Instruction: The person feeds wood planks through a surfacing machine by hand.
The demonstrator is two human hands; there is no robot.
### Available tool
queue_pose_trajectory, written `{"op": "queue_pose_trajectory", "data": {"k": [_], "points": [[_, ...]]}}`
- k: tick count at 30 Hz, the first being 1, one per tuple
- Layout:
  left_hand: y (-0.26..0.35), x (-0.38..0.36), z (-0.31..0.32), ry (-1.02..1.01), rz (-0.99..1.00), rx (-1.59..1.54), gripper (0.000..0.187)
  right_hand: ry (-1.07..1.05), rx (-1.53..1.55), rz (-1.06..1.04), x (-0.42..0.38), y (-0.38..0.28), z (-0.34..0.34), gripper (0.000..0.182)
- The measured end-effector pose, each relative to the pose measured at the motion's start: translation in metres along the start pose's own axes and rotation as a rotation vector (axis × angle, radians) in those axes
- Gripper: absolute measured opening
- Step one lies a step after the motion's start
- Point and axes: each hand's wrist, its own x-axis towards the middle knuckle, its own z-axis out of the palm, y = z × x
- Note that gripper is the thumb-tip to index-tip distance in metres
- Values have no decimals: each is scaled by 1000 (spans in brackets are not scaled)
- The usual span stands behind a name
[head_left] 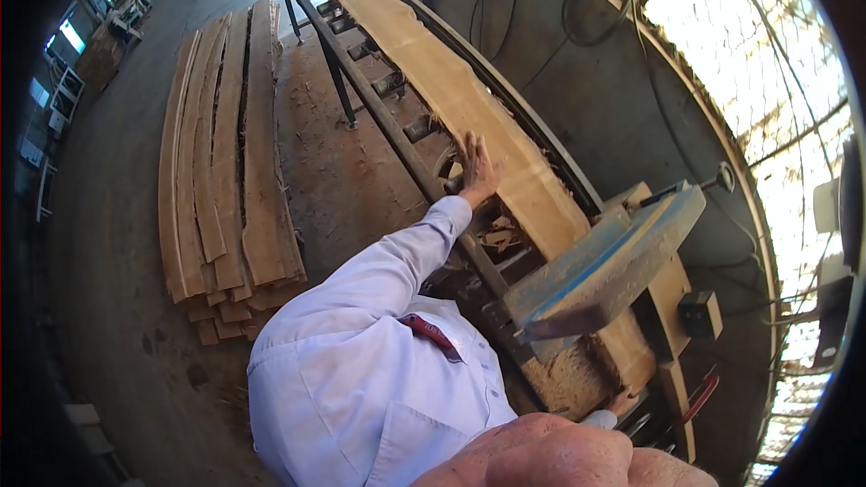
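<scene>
A long wooden board (pixel 469 99) with rough edges lies on a metal roller frame and passes under the blue-striped guard (pixel 609 261) of a saw. My left hand (pixel 478 168) rests on the board's near edge ahead of the guard, fingers spread. At the lower right, my right hand (pixel 622 403) is at the board's near end, beside a sawdust-covered surface (pixel 573 383). Its fingers are small and partly hidden, so their grip is unclear.
A stack of rough boards (pixel 230 153) lies on the floor at the left. Wood scraps (pixel 498 233) sit below the rollers. A red-handled tool (pixel 702 397) is at the lower right, near a small box (pixel 700 315). Cables (pixel 622 0) hang on the wall.
</scene>
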Motion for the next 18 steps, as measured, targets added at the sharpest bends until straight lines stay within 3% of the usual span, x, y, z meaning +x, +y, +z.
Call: {"op": "queue_pose_trajectory", "data": {"k": [7, 9, 13, 14, 18], "points": [[9, 6, -3, -80, -55, 96, 86, -7, -54, 32, 5, -12, 3, 59], [9, 11, -6, -87, -55, 70, 87, -2, -288, 102, 12, -25, 7, 53], [-1, 30, -4, -92, -48, 107, 87, -59, -352, -186, 27, 0, 19, 61], [-4, 37, -6, -98, -47, 126, 88, -43, -386, -55, 25, -10, 24, 51], [-32, 63, -4, -106, -8, 132, 89, -47, -397, -17, 3, -55, 39, 51]]}}
